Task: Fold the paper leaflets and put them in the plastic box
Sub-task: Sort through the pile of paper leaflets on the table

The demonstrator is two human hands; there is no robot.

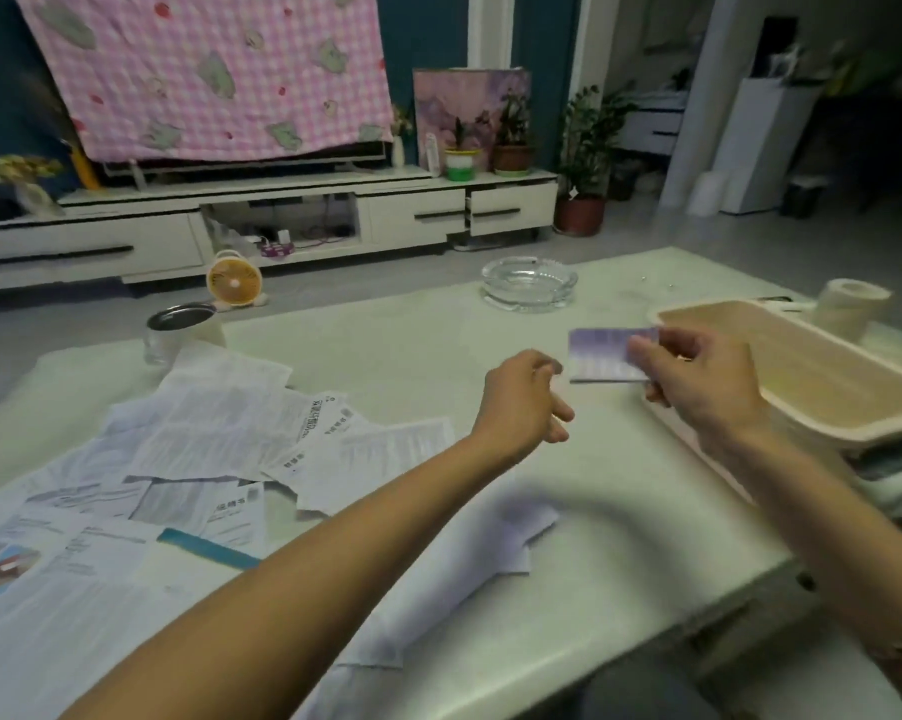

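Note:
My right hand pinches a small folded leaflet, purple and white, held in the air just left of the beige plastic box. The box lies shallow and wide at the table's right side, and its inside looks bare. My left hand hovers over the table beside the leaflet, fingers loosely curled, holding nothing. Several unfolded printed leaflets lie spread in an overlapping pile on the left half of the table. More white paper lies under my left forearm.
A glass ashtray stands at the table's far edge. A metal can sits at the far left corner, a paper roll behind the box. A teal ruler lies among the papers. Beyond the table are a TV cabinet and a small orange fan.

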